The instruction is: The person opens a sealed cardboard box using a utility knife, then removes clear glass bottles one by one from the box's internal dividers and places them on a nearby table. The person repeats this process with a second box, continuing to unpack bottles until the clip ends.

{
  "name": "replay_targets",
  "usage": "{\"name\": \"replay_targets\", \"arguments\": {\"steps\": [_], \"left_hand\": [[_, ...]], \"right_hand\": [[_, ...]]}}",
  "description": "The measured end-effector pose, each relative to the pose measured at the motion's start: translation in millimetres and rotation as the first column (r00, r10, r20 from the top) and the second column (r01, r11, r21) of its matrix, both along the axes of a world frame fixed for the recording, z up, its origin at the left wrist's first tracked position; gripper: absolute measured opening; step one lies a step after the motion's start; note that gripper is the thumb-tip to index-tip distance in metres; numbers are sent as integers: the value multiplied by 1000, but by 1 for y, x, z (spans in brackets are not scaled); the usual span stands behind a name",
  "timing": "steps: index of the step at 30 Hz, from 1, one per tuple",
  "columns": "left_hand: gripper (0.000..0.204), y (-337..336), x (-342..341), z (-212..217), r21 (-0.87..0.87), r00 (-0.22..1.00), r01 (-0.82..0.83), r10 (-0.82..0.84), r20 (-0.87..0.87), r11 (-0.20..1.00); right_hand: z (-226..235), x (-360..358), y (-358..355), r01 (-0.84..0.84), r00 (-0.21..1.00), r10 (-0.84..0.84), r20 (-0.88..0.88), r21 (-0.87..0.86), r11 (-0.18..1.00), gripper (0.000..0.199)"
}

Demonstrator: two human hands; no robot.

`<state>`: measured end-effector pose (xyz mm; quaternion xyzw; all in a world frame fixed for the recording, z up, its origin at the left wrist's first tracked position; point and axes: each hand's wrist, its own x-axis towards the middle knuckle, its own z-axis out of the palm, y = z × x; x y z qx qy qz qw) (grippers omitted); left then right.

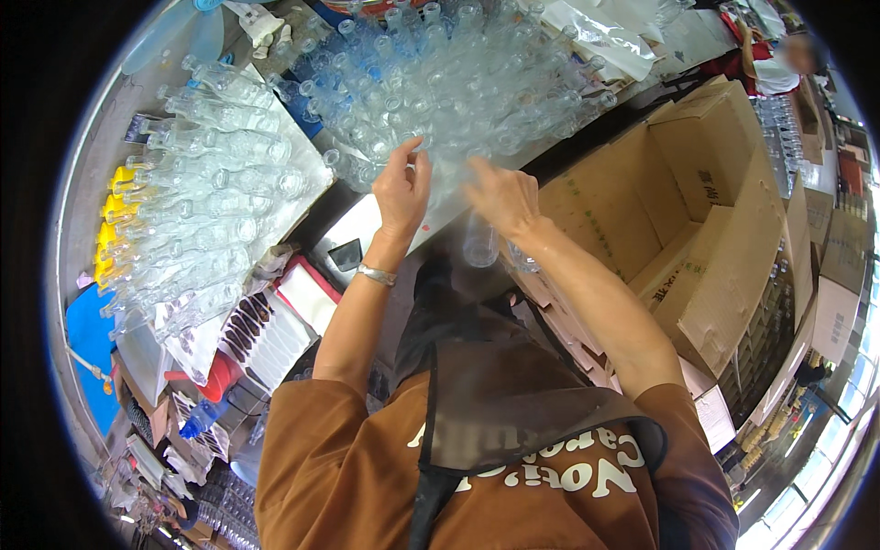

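Observation:
My left hand, with a metal bracelet at the wrist, and my right hand are raised side by side in front of a big heap of clear glass bottles. Both pinch the edges of a thin clear plastic bag stretched between them. A single clear bottle hangs upright just below my right hand, seemingly inside the bag. How the fingers grip is partly blurred by the clear film. My brown shirt and dark apron fill the lower middle.
A second stack of clear bottles lies on its side at the left, with yellow caps beyond. Open cardboard boxes stand at the right. White trays sit at lower left. Another person is at the top right.

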<state>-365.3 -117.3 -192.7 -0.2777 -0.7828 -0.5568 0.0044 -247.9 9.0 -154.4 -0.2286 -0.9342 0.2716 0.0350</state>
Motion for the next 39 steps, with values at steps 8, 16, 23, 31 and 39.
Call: {"name": "replay_targets", "arguments": {"steps": [8,16,23,31,39], "left_hand": [[20,1,-2,-4,-160,991,110,-120,-54,981],[32,17,-30,35,-551,915,149,-326,-238,821],[31,41,-46,37,-855,828,230,-554,-79,465],[30,77,-31,36,-698,761,392,-638,-120,599],[31,84,-30,34,-657,767,455,-639,-53,601]], "right_hand": [[-13,1,-4,-54,998,56,-38,61,997,27],[-15,-2,4,-46,998,49,-48,58,997,31],[-7,2,8,-5,996,11,87,-75,997,38],[-19,40,9,68,997,-66,48,-40,997,30],[-11,76,38,304,937,-311,-162,-67,950,25]]}}
